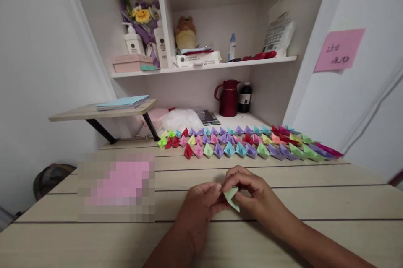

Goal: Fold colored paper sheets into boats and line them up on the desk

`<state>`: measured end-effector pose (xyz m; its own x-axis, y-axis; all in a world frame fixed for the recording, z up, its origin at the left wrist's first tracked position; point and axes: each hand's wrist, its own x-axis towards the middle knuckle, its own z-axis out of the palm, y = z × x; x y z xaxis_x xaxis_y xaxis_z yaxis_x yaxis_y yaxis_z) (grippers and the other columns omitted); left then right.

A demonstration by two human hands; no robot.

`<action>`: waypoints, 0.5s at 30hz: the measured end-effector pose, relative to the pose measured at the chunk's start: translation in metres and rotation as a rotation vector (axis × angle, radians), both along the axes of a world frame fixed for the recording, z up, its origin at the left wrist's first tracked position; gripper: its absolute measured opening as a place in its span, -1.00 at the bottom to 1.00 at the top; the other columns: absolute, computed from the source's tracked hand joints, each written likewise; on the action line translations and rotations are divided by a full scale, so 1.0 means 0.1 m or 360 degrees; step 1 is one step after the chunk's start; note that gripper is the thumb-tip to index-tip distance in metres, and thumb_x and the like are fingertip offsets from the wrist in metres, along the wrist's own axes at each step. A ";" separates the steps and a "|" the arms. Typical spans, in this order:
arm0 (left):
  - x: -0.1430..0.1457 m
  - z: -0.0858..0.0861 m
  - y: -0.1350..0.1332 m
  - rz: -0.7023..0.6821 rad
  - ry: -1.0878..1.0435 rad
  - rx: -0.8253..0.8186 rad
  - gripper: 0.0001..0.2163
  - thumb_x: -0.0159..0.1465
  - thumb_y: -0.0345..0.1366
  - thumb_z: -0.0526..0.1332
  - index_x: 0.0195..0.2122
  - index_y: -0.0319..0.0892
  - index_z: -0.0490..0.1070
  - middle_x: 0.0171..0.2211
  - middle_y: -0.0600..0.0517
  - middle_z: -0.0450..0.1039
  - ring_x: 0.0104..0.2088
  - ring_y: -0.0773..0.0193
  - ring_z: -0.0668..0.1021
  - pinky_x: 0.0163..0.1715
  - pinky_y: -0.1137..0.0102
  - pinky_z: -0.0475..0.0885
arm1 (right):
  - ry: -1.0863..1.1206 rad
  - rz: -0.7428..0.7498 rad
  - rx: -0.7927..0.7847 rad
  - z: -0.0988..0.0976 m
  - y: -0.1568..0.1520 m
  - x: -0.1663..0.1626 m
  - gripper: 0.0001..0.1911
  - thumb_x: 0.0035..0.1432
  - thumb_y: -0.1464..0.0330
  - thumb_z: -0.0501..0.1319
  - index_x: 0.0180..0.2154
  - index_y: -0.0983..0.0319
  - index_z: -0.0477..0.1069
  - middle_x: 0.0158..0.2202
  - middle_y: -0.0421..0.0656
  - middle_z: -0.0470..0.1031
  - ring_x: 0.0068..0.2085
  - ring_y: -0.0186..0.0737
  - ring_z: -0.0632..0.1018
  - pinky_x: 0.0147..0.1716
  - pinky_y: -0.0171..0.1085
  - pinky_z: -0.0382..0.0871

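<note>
Between my two hands, just above the table, is a folded piece of pale green paper (232, 199). My left hand (206, 199) pinches its left side between thumb and fingers. My right hand (250, 188) curls over the top and right side, fingers closed on the paper. Part of the folded shape hides behind the fingers. Beyond my hands stand rows of small folded paper boats (229, 149) in red, pink, purple, blue, green and yellow.
The slatted wooden table (315, 201) has a blurred pink patch (129, 182) at left. A small raised shelf (75, 112) holds blue paper sheets (122, 102). A dark red jug (228, 98) and a dark bottle (245, 98) stand behind the boats. A pink note (340, 50) sticks to the right wall.
</note>
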<state>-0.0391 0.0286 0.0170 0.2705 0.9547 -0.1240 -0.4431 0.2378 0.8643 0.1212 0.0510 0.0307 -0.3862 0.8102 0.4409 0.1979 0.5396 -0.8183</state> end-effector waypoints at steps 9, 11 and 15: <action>0.04 -0.04 -0.02 0.0114 -0.0173 -0.0169 -0.76 0.14 -0.25 0.34 -0.26 -0.34 0.54 -0.24 -0.17 0.55 -0.23 0.21 0.56 -0.16 0.36 0.41 | -0.0400 -0.0014 0.0523 -0.10 -0.05 0.00 -0.54 0.03 0.64 0.03 -0.22 0.09 0.55 -0.19 -0.08 0.37 -0.17 -0.17 0.46 -0.26 -0.26 0.36; 0.04 -0.05 -0.02 0.0115 -0.0189 -0.0144 -0.73 0.12 -0.22 0.36 -0.25 -0.35 0.54 -0.25 -0.18 0.56 -0.22 0.19 0.56 -0.16 0.36 0.40 | -0.0488 -0.0036 0.0662 -0.11 -0.05 0.00 -0.55 0.05 0.63 0.04 -0.21 0.09 0.55 -0.22 -0.07 0.38 -0.21 -0.17 0.46 -0.31 -0.27 0.36; 0.05 -0.05 -0.03 0.0155 -0.0196 -0.0141 -0.67 0.01 -0.19 0.43 -0.29 -0.36 0.55 -0.29 -0.19 0.56 -0.24 0.15 0.57 -0.14 0.31 0.41 | -0.0645 -0.0054 0.0753 -0.10 -0.03 0.03 -0.62 0.10 0.58 0.07 -0.24 0.09 0.56 -0.29 -0.07 0.41 -0.28 -0.15 0.44 -0.36 -0.24 0.34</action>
<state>-0.0340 0.0258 0.0124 0.1954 0.9640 -0.1803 -0.5689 0.2612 0.7798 0.1243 0.0481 0.0205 -0.5754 0.5775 0.5791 0.4659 0.8134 -0.3482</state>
